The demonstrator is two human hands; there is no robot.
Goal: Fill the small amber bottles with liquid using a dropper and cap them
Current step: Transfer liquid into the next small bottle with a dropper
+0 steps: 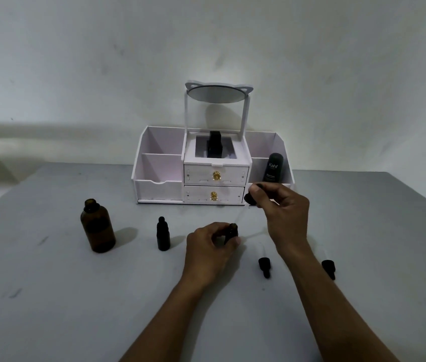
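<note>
My left hand (210, 242) grips a small open amber bottle (232, 232) that stands on the grey table (50, 296). My right hand (283, 210) pinches the black bulb of a dropper (250, 198). Its thin glass tube slants down-left toward the bottle's mouth; the tip is hard to make out. A capped small amber bottle (163, 234) stands to the left. Further left stands a large amber bottle (97, 226) with no cap. Two black dropper caps lie on the table, one (264, 267) beside my right forearm and one (328, 268) to its right.
A white organiser (159, 189) with two gold-knobbed drawers and a round mirror (218, 94) stands against the wall. It holds a black square bottle (215, 145) in the middle and a dark Kahf bottle (273, 167) at the right.
</note>
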